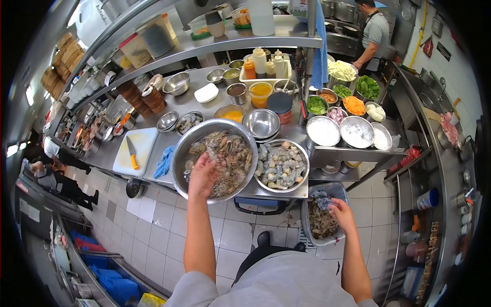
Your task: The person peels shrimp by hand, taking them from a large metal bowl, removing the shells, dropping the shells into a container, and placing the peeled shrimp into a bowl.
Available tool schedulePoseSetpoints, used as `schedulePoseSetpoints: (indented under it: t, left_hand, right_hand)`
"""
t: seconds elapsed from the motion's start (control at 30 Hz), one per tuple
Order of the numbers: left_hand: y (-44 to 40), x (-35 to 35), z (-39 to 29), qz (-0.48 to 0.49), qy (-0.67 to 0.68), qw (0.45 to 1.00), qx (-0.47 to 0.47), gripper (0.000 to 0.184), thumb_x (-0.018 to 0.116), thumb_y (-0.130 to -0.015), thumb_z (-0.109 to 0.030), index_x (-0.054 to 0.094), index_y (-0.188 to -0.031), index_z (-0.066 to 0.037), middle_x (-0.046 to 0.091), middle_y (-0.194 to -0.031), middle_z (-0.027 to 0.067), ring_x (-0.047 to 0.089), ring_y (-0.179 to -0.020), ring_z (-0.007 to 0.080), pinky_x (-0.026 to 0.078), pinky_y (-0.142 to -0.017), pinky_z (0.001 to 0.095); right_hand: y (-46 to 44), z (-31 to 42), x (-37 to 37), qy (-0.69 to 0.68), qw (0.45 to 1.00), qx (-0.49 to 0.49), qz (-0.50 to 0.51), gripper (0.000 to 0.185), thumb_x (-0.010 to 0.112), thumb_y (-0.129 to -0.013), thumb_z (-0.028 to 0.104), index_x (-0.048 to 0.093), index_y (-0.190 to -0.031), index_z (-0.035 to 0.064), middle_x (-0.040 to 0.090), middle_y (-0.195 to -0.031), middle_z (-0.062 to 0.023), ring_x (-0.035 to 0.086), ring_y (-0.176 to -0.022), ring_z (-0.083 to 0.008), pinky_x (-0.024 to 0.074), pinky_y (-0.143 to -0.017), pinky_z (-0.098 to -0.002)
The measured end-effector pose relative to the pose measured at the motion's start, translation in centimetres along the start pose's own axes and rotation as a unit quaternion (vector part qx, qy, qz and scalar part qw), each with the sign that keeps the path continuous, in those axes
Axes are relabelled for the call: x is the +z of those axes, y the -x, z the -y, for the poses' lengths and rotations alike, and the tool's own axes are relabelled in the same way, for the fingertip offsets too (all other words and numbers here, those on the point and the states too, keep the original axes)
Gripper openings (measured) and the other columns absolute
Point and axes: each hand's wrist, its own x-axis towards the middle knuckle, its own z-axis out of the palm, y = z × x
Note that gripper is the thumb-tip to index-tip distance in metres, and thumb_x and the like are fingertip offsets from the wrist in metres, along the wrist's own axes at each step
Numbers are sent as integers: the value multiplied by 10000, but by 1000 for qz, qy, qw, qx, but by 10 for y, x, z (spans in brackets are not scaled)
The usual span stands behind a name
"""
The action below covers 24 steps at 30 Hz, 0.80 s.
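Note:
A large metal bowl of unpeeled shrimp stands at the counter's front edge. Inside it, my left hand has its fingers closed around a shrimp above the pile. To the right, a smaller metal bowl holds peeled grey shrimp. My right hand is low over a grey plastic bin containing shrimp shells and something bluish. Its fingers are pinched together, and whatever is between them is too small to make out.
A knife with an orange handle lies on a white cutting board, beside a blue cloth. Empty metal bowls and sauce containers stand behind the shrimp. Another person works at the back right.

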Motion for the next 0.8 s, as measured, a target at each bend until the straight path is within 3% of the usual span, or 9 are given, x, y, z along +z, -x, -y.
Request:
schedulePoseSetpoints:
  t: [0.07, 0.13, 0.2, 0.27, 0.43, 0.6, 0.67, 0.7, 0.8]
  left_hand:
    - [6, 40, 21, 28, 12, 1000, 3, 269, 588, -901, 8, 533, -1160, -40, 653, -1086, 99, 677, -952, 248, 573, -817, 346]
    - [23, 94, 50, 74, 39, 996, -33, 292, 599, -885, 32, 516, -1153, -48, 662, -1068, 105, 683, -950, 236, 554, -734, 301]
    - [31, 131, 97, 138, 29, 987, -83, 283, 611, -882, 26, 531, -1145, -43, 667, -1050, 105, 678, -931, 213, 552, -773, 308]
    - [45, 169, 146, 149, -12, 984, -98, 241, 622, -885, 11, 554, -1110, -39, 674, -1017, 94, 667, -899, 180, 543, -779, 293]
    - [61, 210, 223, 212, -55, 966, -139, 221, 663, -882, -37, 577, -1085, -38, 649, -966, 38, 615, -854, 99, 491, -748, 258]
    - [61, 212, 234, 220, -92, 959, -154, 281, 687, -868, -62, 595, -1133, -64, 636, -1055, 25, 598, -946, 99, 490, -779, 266]
    - [60, 214, 240, 282, -284, 916, 14, 329, 695, -852, -66, 605, -1168, -62, 629, -1064, 42, 598, -970, 128, 491, -813, 286]
    - [61, 217, 239, 284, -284, 916, 13, 329, 695, -852, -66, 605, -1168, -62, 629, -1064, 42, 598, -970, 128, 491, -813, 286]
    - [64, 223, 236, 377, -416, 815, 142, 420, 697, -790, -71, 626, -1203, -95, 608, -1054, 117, 583, -1021, 282, 475, -893, 365]
  right_hand:
    - [15, 47, 24, -46, 997, -53, 28, 338, 600, -935, 73, 564, -1268, 30, 671, -1055, -71, 623, -854, -122, 515, -758, -254]
    - [23, 72, 39, -77, 990, -84, 77, 362, 604, -939, 77, 550, -1295, 34, 665, -1116, -88, 622, -976, -133, 505, -854, -263]
    - [27, 85, 53, -33, 981, -140, 132, 385, 583, -958, 99, 511, -1330, 36, 642, -1194, -87, 624, -1015, -151, 496, -861, -278]
    - [30, 92, 62, -87, 973, -128, 173, 424, 574, -962, 94, 478, -1373, 51, 627, -1219, -83, 618, -1032, -152, 494, -867, -287]
    - [22, 49, 42, -205, 975, -9, 88, 190, 526, -995, 134, 558, -1166, 56, 624, -928, -15, 592, -801, -96, 493, -745, -247]
    - [35, 26, 6, -98, 995, -9, 32, 141, 508, -1013, 174, 568, -1062, 56, 595, -836, 0, 551, -715, -88, 475, -671, -238]
    - [37, 20, -2, -101, 995, -17, 9, 125, 510, -1012, 195, 547, -972, 82, 570, -797, 17, 534, -680, -82, 458, -638, -237]
    - [42, 24, -3, -94, 995, -13, 5, 160, 495, -1021, 225, 532, -944, 90, 563, -790, 19, 533, -679, -83, 459, -639, -235]
    - [45, 23, -9, -90, 996, -19, 16, 184, 479, -1028, 249, 528, -940, 95, 559, -798, 16, 533, -676, -86, 461, -640, -237]
